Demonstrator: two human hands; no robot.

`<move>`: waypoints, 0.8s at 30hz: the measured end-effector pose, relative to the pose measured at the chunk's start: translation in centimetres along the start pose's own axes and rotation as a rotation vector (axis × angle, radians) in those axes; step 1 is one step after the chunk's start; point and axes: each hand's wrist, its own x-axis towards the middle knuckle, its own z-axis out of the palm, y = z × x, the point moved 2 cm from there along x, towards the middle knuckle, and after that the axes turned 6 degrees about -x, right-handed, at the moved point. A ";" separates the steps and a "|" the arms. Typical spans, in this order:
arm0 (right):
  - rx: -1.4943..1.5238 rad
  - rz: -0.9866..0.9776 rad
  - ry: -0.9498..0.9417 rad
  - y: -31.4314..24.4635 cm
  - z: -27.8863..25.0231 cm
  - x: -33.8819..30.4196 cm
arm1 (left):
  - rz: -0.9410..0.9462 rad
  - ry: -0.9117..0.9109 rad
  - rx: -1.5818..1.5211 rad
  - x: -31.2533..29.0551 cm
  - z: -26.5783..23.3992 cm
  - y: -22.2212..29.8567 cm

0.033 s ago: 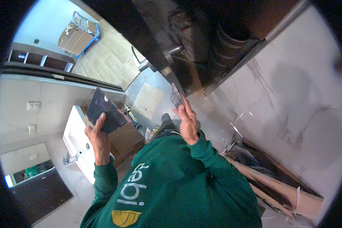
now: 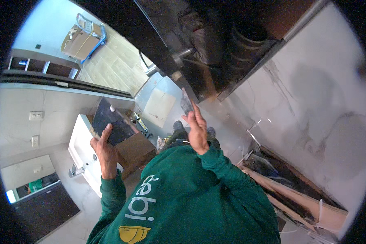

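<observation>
leftmost, white sink, partly behind your left hand. that hand is closed on a dark flat panel: thumb pressed on the upper face at the near edge, fingers underneath hidden. most of the panel sticks out past your thumb, tilted, with a white blob beyond the thumb tip. brown box sits just right of that hand. your right hand has a narrow grip on a thin grey piece, nearly edge-on, projecting beyond your thumb, well apart from the panel. exact finger contact: can't tell.
</observation>
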 end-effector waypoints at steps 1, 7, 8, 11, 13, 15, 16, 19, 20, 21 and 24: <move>-0.033 -0.027 0.013 1.0 0.4 0.3 | -0.036 0.010 0.110 -0.2 0.0 -0.5; -0.290 -0.270 0.143 3.8 1.8 2.0 | -0.381 -0.004 -0.559 -0.1 1.1 -1.6; -0.270 -0.305 0.158 4.1 2.1 2.4 | -0.369 -0.036 -0.582 0.2 1.4 -1.6; -0.345 -0.361 0.197 4.9 2.9 3.5 | -0.373 -0.030 -0.542 0.8 2.1 -1.9; -0.368 -0.352 0.204 5.7 3.2 4.3 | -0.368 -0.040 -0.490 1.1 2.5 -2.2; -0.394 -0.334 0.223 6.4 3.4 4.9 | -0.367 -0.034 -0.450 1.2 2.8 -2.5; -0.371 -0.325 0.230 6.8 3.5 5.3 | -0.371 -0.020 -0.430 1.3 2.9 -2.5; -0.441 -0.341 0.248 7.5 3.7 6.1 | -0.391 -0.046 -0.407 1.4 3.2 -2.2; -0.435 -0.347 0.250 7.7 3.8 6.2 | -0.400 -0.066 -0.406 1.4 3.3 -2.0; -0.431 -0.348 0.250 7.9 3.9 6.3 | -0.399 -0.063 -0.383 1.4 3.3 -1.8; -0.427 -0.360 0.261 8.3 4.3 6.6 | -0.382 -0.064 -0.369 1.5 3.4 -1.2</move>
